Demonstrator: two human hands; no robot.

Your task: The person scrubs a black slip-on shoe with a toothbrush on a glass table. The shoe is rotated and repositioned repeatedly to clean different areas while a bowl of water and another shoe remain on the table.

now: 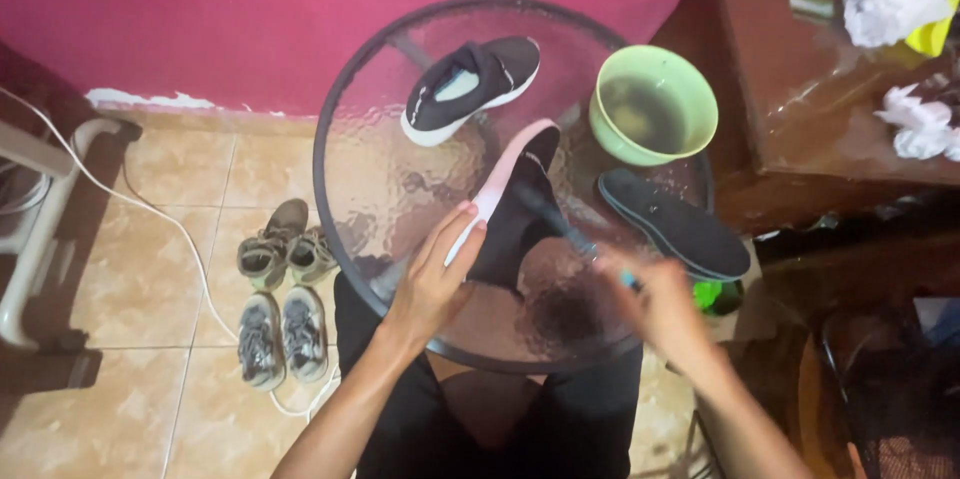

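The left hand (432,279) grips a black shoe (512,209) at the table's (345,109) middle. The blurred right hand (660,304), fingers closed, holds a brush (560,224) against it.

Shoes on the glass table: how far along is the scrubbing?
Done: insole lies out beside the green bowl. In hand: left hand steadies the black shoe while right hand works a brush on it. Left: second shoe sits untouched.

A black shoe (515,214) with a pale pink sole is standing tilted on its side on the round glass table (370,189), sole facing left. A dark-bristled brush (560,224) is lying against its black upper, blurred.
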